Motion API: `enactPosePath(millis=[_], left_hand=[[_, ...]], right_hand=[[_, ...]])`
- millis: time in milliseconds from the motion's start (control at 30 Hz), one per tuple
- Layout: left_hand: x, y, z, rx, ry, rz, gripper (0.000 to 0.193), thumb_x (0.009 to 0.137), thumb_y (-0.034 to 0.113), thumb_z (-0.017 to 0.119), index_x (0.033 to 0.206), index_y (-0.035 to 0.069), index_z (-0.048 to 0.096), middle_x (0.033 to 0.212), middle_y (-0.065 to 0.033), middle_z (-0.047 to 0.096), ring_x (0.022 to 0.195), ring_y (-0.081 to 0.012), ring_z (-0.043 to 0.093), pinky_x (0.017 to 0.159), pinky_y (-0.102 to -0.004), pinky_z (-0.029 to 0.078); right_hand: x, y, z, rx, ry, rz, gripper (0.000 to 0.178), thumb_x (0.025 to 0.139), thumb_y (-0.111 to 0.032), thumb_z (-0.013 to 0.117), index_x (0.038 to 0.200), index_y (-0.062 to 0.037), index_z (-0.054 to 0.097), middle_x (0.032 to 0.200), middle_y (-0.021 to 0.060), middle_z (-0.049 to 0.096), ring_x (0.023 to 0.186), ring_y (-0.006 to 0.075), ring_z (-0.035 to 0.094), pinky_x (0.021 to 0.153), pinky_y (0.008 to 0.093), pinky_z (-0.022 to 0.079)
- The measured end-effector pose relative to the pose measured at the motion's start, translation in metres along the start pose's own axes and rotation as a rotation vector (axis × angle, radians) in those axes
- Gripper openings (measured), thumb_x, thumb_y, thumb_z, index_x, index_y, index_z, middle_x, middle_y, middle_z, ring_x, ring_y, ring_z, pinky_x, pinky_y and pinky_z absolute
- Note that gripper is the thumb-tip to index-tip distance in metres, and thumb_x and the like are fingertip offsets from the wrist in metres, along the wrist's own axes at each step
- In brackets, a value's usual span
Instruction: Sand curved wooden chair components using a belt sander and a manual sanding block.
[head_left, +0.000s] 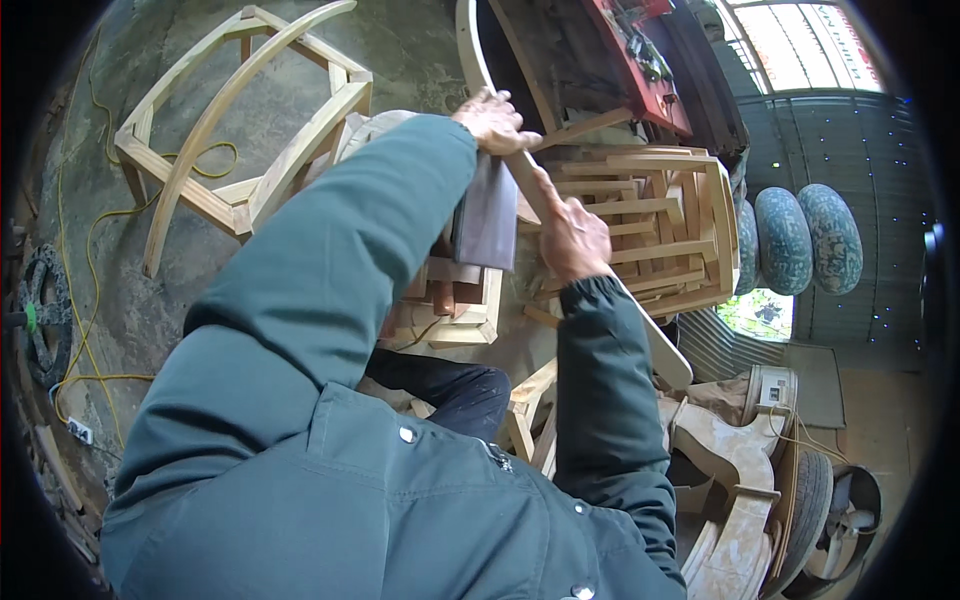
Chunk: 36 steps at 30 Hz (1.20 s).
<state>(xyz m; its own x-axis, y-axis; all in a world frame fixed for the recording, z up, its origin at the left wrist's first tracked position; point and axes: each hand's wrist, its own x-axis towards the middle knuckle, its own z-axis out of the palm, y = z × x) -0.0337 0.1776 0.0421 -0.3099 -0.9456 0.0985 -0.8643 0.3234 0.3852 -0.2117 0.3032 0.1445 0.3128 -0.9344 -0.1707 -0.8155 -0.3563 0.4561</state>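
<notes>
Concrete floor (425, 65) spread upper left | centre: right hand (577, 240) grasped curved wooden strip (526, 180), left hand (495, 123) lay across, clasp unclear | uneven pressure could have skewed it beside grey slab (487, 220)

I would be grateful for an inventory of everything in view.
Curved strip: 1, pale wood, upper centre
Slab: 1, grey, centre
Open frame: 1, pale wood, upper left
Stacked frames: several, pale, right of centre
Cords: number unclear, yellow, left
Spoked wheel: 1, dark, left edge
Work surface: 1, red, upper right
Rounded bundles: 3, mottled teal, right
Carved piece: 1, pale, lower right
Tyre: 1, black, lower right
Fan: 1, dark, lower right
Bright openings: 2, white and greenish, right
Floor: 1, grey, left
Jacket: 1, green, lower centre
Trouser leg: 1, dark, centre
Left hand: 1, bare, on strip
Right hand: 1, bare, on strip
</notes>
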Motion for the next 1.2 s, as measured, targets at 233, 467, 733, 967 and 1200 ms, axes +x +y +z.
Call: enactPosePath(millis=[233, 467, 733, 967, 1200], left_hand=[[-0.043, 0.041, 0.001, -0.011, 0.052, 0.048, 0.077, 0.107, 0.06, 0.031, 0.143, -0.001, 0.06, 0.157, -0.0221, 0.048, 0.155, -0.0383, 0.031, 0.127, -0.0555, 0.018], [-0.185, 0.166, 0.044, -0.239, 0.319, 0.463, 0.079, 0.095, 0.075, 0.052, 0.102, -0.003, 0.068, 0.104, -0.0232, 0.063, 0.114, -0.0376, 0.059, 0.121, -0.0573, 0.028], [-0.246, 0.241, 0.047, -0.515, 0.188, 0.895, 0.073, 0.07, 0.078, 0.074, 0.089, 0.008, 0.07, 0.083, -0.0056, 0.064, 0.09, -0.0246, 0.063, 0.094, -0.043, 0.043], [-0.247, 0.26, 0.038, -0.606, 0.271, 0.882, 0.066, 0.066, 0.072, 0.082, 0.088, 0.011, 0.069, 0.083, -0.003, 0.062, 0.088, -0.0228, 0.062, 0.094, -0.0407, 0.041], [-0.24, 0.253, 0.033, -0.614, 0.263, 0.877, 0.064, 0.067, 0.071, 0.082, 0.091, 0.012, 0.068, 0.084, -0.0019, 0.061, 0.089, -0.0222, 0.061, 0.095, -0.0408, 0.04]], right_hand=[[-0.067, 0.0, 0.013, 0.052, 0.033, -0.017, 0.093, 0.087, 0.002, 0.062, 0.166, -0.0267, 0.024, 0.107, 0.0206, 0.068, 0.088, 0.0365, 0.075, 0.073, 0.0459, 0.062], [-0.291, 0.036, 0.011, 0.167, -0.004, -0.04, 0.083, 0.088, -0.005, 0.064, 0.162, -0.029, 0.037, 0.086, 0.0131, 0.06, 0.068, 0.0345, 0.066, 0.058, 0.0473, 0.054], [-0.443, 0.025, -0.036, 0.087, -0.055, 0.07, 0.083, 0.071, -0.001, 0.076, 0.149, -0.0214, 0.057, 0.09, 0.0095, 0.062, 0.073, 0.0308, 0.065, 0.067, 0.0438, 0.053], [-0.524, -0.003, -0.007, 0.99, 0.311, 0.366, 0.036, 0.074, -0.003, 0.087, 0.109, -0.0028, 0.077, 0.091, 0.009, 0.073, 0.08, 0.0209, 0.069, 0.076, 0.0338, 0.056], [-0.543, 0.021, 0.018, 1.465, 0.875, 0.625, 0.089, 0.087, -0.043, 0.079, 0.154, 0.0008, 0.041, 0.146, 0.021, 0.054, 0.126, 0.0306, 0.06, 0.112, 0.0467, 0.046]])
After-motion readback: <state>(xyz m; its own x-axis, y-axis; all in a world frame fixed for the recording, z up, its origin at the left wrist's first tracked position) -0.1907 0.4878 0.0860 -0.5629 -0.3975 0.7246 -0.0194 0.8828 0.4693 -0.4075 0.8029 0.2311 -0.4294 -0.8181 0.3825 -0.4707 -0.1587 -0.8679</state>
